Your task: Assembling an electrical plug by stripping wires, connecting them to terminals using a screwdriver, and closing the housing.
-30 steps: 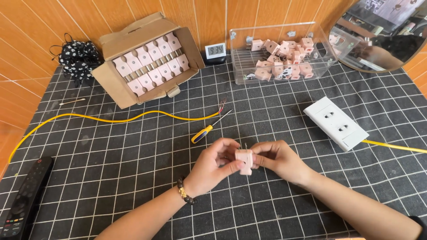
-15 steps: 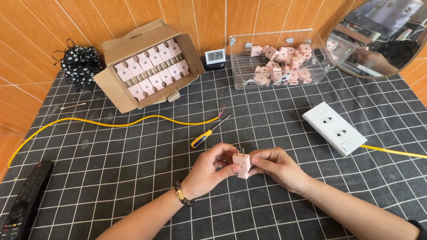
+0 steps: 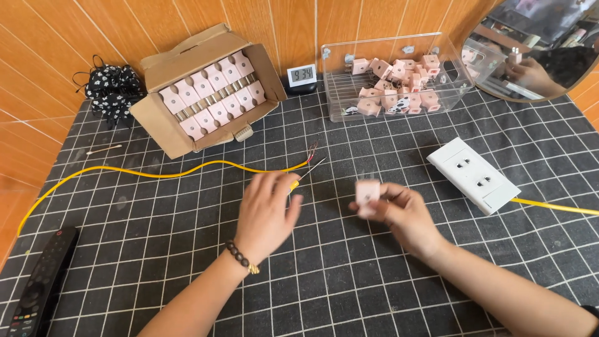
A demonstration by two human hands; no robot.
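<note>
Head view: right hand (image 3: 405, 215), grip closed on boxy pink plastic plug (image 3: 367, 195); left hand (image 3: 268, 215) open-fingered over gridded mat (image 3: 156, 237).

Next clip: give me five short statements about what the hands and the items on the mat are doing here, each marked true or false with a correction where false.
1. The right hand holds a pink plug adapter. True.
2. The left hand grips the same adapter. False: it is apart from it, over the yellow-handled screwdriver.
3. The cardboard box holds rows of pink adapters. True.
4. The white socket plate lies inside the clear plastic bin. False: it lies on the grid mat, beside the bin.
5. A black remote lies at the mat's left edge. True.
</note>
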